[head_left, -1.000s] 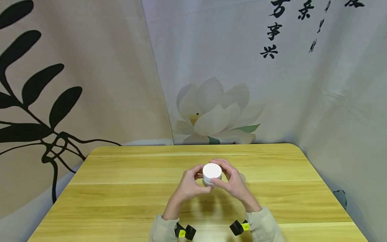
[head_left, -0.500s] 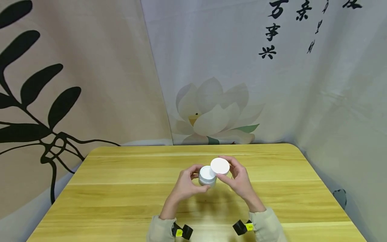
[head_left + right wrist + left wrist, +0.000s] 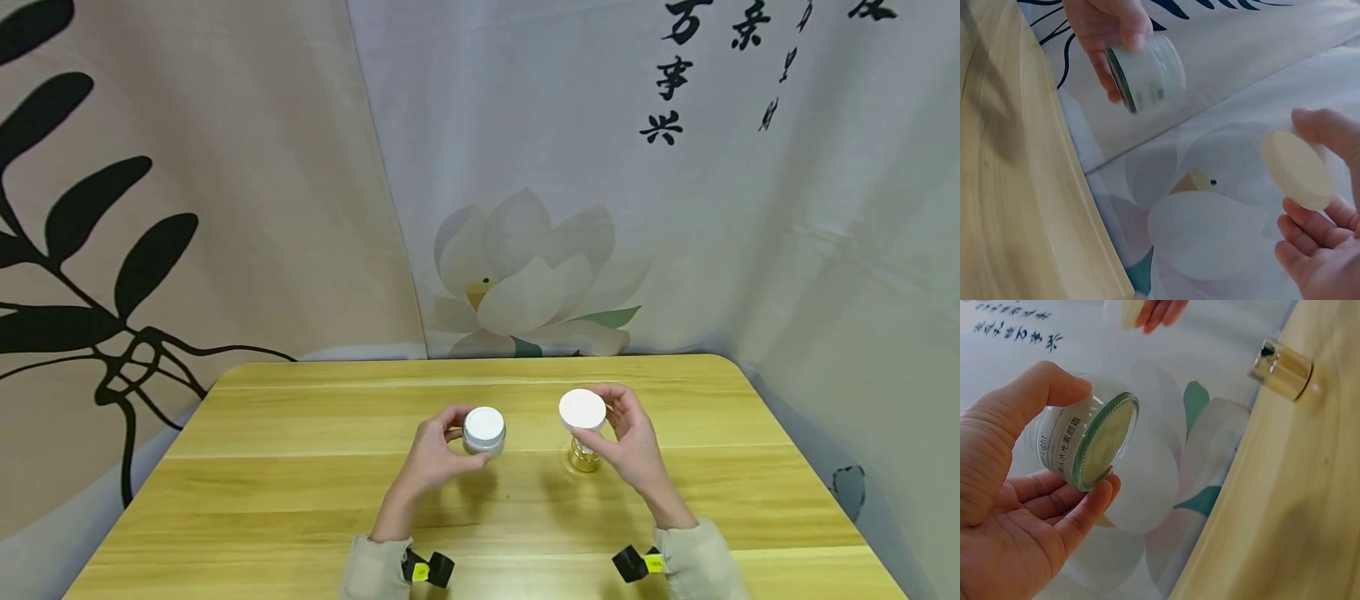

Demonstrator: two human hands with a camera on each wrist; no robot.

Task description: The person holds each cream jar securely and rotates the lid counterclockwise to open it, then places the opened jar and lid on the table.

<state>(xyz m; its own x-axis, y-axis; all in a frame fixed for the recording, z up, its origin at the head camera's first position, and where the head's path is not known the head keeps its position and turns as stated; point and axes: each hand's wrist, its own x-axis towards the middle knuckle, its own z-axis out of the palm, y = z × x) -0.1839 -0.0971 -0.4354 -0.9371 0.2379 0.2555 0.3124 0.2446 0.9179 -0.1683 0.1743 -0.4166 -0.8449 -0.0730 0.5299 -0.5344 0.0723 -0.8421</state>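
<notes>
The backdrop cloth (image 3: pixel 300 208), with its large lotus print, rises behind the wooden bench (image 3: pixel 285 500), and neither looks any different from a second ago; what has changed is all between the person's two hands, which were together around one lidded jar and are now well apart. The left hand (image 3: pixel 437 454) is curved only as wide as the jar's body, thumb on the near side and fingertips on the far side. The right hand (image 3: pixel 630 442) pinches the lid by its rim between thumb and fingers, with nothing else in its hold. The jar (image 3: pixel 484 430) is held above the bench, roughly upright, its white upper face uncovered; whether that face is cream or an inner cover cannot be told from here. Its clear, green-edged base and printed label show in the left wrist view. The lid (image 3: pixel 582 410) has moved off to the right with its white top facing up, fully separated from the jar, so the uncapping looks finished and each hand now has one part to manage. Smallest, a gold container (image 3: pixel 1284 370) stands on the bench; the head view now shows it partly hidden below the lid, so the lid would probably need to steer clear of it if lowered there.
</notes>
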